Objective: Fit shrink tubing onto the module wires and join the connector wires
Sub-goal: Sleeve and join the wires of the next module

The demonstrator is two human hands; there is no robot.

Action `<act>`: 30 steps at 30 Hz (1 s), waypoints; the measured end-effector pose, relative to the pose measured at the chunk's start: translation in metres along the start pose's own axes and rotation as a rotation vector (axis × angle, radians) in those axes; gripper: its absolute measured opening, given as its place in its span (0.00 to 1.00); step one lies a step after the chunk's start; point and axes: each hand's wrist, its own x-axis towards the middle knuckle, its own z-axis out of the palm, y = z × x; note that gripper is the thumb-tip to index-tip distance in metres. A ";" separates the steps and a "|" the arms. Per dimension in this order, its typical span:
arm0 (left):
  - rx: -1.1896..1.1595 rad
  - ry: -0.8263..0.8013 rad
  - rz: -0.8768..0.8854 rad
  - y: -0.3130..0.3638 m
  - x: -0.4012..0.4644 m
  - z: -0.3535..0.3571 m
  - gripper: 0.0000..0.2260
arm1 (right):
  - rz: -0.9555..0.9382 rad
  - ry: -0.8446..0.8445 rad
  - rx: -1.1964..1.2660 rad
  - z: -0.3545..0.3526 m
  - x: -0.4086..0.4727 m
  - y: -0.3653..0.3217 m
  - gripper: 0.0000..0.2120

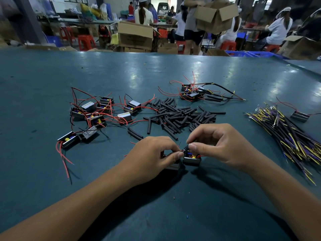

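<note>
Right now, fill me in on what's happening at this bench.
A person is working at a green table, both hands close together near its front edge. The left hand and right hand pinch the fine wires of a small black module resting on the table between them. Just beyond lies a heap of black shrink tubing pieces. Unworked modules with red wires sit to the left, a bundle of yellow and purple connector wires to the right, and a few wired-up modules farther back.

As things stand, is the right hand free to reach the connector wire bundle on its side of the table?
Probably not yet: the right hand pinches wires at the module. The path to the wire bundle looks open.
</note>
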 end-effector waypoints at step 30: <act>-0.028 0.004 0.019 -0.004 0.001 0.003 0.08 | -0.034 0.056 0.005 -0.012 0.001 0.004 0.08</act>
